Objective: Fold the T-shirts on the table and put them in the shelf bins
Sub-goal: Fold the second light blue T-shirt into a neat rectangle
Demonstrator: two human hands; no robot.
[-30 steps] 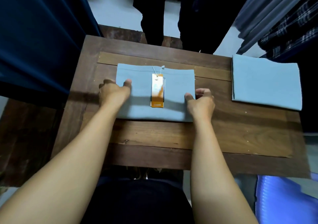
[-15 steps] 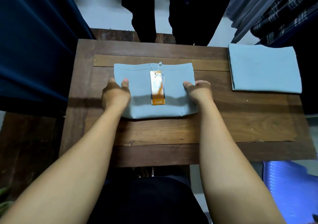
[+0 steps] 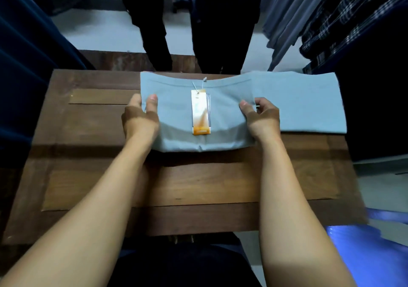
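Past the near edge of the wooden table, both hands have a folded light-blue T-shirt by its sides: left hand pinching the left side, right hand the right, thumbs on top. It looks held just above the table's middle, with a shadow underneath. An orange hang tag lies on top. A second folded T-shirt sits flat at the table's far right corner, its left edge hidden behind the held one. Dark trousers stand beyond the far edge
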